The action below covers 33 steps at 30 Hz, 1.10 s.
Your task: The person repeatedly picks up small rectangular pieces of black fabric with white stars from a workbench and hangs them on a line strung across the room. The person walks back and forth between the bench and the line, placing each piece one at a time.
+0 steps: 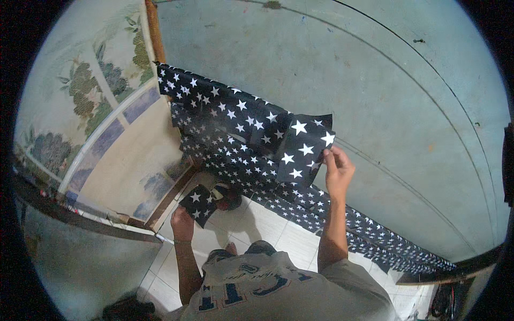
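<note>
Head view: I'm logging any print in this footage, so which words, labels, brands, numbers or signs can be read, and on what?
Shirt: large dark lettering across it, not copied out here; the small script near it is too small to read.
Black piece in the left hand: white stars, no lettering seen.
Black sheet at the right hand: white stars, no lettering seen.

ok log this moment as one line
left hand: holds black starred piece | right hand: pinches black starred sheet | below: pale tiled floor
</note>
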Tool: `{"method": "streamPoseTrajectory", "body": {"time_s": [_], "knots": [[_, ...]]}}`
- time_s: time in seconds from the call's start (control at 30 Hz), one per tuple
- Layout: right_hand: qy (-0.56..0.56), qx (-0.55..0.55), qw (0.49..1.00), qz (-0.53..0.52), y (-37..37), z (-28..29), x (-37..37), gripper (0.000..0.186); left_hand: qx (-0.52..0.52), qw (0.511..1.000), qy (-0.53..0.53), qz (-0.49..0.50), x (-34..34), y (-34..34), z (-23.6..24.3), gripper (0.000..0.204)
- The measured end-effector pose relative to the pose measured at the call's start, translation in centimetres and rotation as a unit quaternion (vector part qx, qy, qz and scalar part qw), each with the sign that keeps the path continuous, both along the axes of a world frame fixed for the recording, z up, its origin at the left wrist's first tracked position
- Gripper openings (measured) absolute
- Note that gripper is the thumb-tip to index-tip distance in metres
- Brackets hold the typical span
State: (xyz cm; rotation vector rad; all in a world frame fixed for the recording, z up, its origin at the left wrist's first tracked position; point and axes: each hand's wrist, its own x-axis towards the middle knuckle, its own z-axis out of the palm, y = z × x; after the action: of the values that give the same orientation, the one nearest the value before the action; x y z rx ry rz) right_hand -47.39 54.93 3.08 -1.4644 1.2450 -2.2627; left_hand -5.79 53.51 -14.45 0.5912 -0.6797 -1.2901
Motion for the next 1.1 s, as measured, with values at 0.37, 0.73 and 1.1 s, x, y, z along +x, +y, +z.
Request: {"method": "streamPoseTrajectory", "body": {"time_s": [0.37,0.73,1.1], "knots": [[-0.140,0.074,0.987,-0.039,36.0,1.2,-17.5,0.009,0.001,0.961,0.141,-0.238,-15.1,32.4,0.8,0.016],[-0.063,0.001,0.997,-0.044,34.0,1.1,-17.3,0.011,-0.018,0.910,0.242,-0.337,-14.1,30.8,-1.3,0.023],[0.083,0.270,0.941,0.185,35.1,-5.8,-5.3,0.017,0.043,0.962,-0.029,-0.268,-20.1,32.0,6.7,0.024]]}}
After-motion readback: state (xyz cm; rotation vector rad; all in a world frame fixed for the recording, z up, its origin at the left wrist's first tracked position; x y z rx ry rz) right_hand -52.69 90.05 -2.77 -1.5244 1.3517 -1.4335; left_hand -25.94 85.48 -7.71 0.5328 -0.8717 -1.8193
